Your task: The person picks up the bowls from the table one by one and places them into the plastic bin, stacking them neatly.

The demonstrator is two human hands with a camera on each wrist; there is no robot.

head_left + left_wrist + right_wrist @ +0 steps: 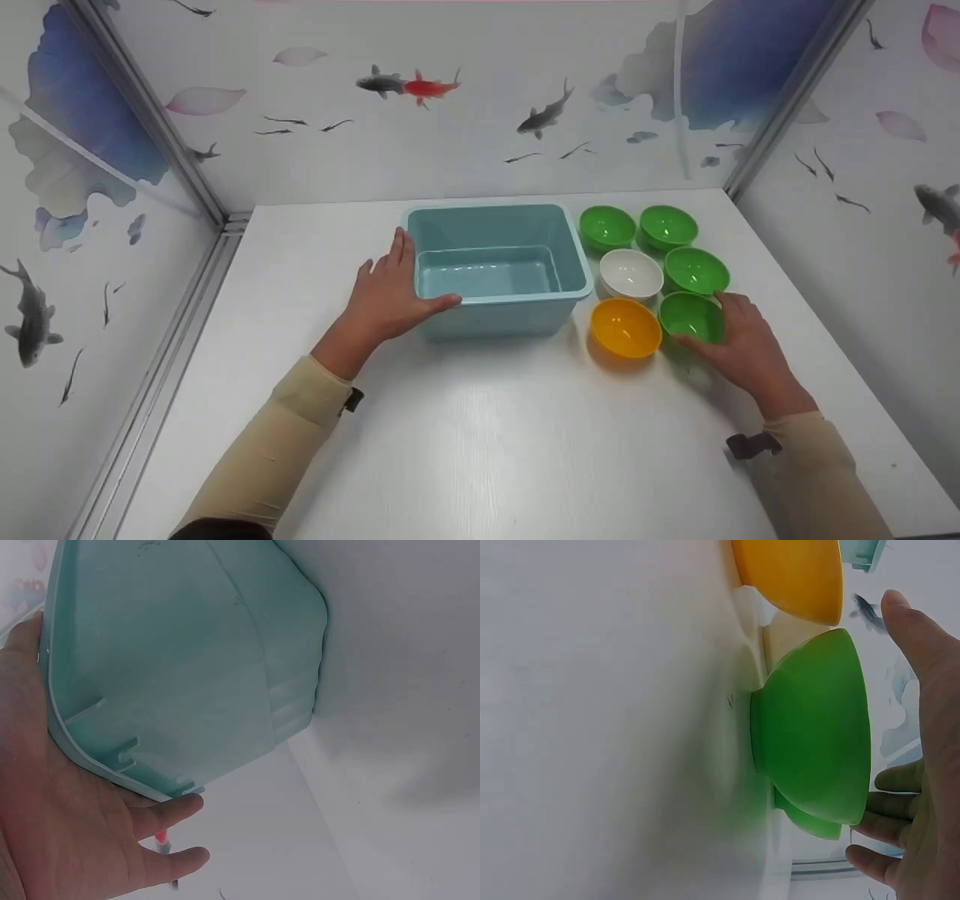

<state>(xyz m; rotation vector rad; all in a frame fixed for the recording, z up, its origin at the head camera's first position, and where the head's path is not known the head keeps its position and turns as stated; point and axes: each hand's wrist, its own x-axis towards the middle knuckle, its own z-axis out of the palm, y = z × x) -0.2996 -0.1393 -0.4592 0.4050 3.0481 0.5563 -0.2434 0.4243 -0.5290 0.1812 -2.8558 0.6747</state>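
Observation:
A light blue plastic basin (495, 319) stands on the white table. My left hand (386, 292) rests against its near left corner, thumb over the front rim and fingers stretched along the left side. At the right, my right hand (750, 345) is spread over the nearest green bowl (688, 319). In the right wrist view, the fingers lie close by the rim of that bowl (814, 727), while the thumb stands off from it. Left of it sits an orange-yellow bowl (626, 328), with a white bowl (631, 274) just behind.
Three more green bowls stand behind: one at the right (696, 271), one at the back right (668, 227) and one beside the basin (607, 228). Patterned panels surround the table (480, 442) at the back and both sides.

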